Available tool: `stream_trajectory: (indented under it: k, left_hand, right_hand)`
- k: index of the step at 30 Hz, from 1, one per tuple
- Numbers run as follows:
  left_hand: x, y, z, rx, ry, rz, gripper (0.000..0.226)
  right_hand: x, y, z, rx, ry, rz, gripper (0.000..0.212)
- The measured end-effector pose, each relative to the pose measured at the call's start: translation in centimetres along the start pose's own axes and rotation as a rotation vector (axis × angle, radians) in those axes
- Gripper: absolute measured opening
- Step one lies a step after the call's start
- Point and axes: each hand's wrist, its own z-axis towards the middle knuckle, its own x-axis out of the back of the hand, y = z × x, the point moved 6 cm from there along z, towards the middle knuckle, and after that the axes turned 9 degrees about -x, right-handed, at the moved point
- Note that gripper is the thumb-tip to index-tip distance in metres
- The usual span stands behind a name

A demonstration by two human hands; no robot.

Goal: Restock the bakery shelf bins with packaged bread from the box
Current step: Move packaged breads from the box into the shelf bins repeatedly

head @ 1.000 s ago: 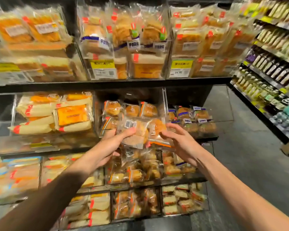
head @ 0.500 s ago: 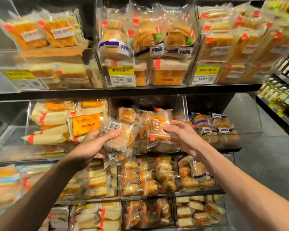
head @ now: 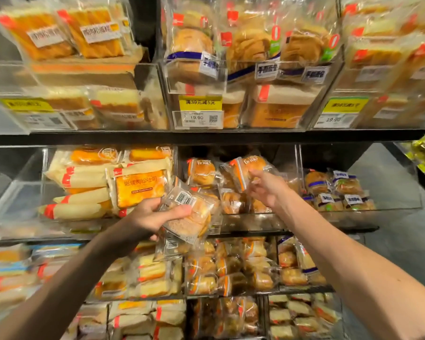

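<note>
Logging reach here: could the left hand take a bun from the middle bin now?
Probably not: the left hand already grips packaged buns, its fingers full, though the middle bin stands close ahead.

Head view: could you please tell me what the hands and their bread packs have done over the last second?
The right hand carried its orange-striped bun pack up and forward into the middle bin, where it still pinches it. The left hand keeps gripping the barcode pack in front of the bin; the shelf stock is unchanged.
</note>
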Motion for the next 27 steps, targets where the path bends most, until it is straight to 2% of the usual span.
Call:
stream_trajectory:
  k: [5, 9, 13, 15, 20, 22, 24, 27]
  left_hand:
    - [-0.8, 0.6, -0.3, -0.001, 0.015, 0.037, 0.064]
    - [-2.0, 0.8, 0.6, 0.029, 0.001, 0.03, 0.095]
    - [-2.2, 0.8, 1.3, 0.023, 0.031, 0.006, 0.09]
    - [-2.2, 1.0, 1.8, 0.011, 0.034, 0.001, 0.09]
    - [-2.8, 2.6, 2.3, -0.028, 0.046, -0.086, 0.053]
    - [-2.9, 2.9, 2.6, -0.006, 0.065, -0.154, 0.046]
    - [-2.7, 3.1, 3.0, 0.006, 0.101, -0.226, 0.063]
    - [-2.5, 3.5, 3.5, -0.024, 0.158, -0.353, 0.108]
  right_hand:
    - [-2.7, 0.3, 2.3, -0.105, -0.02, 0.03, 0.009]
    - [-4.2, -0.1, 2.1, -0.092, -0.052, 0.021, 0.01]
    - [-4.0, -0.2, 2.2, -0.086, -0.032, -0.132, 0.018]
    - [-4.1, -0.2, 2.0, -0.117, -0.083, -0.249, 0.024]
    - [-4.5, -0.3, 0.2, -0.203, -0.229, -0.335, 0.028]
    - [-4.4, -0.1, 0.2, -0.22, -0.258, -0.349, 0.031]
    - [-4.3, -0.2, -0.3, -0.195, -0.292, -0.425, 0.045]
    - [-3.9, -0.1, -3.2, -0.165, -0.387, -0.709, 0.062]
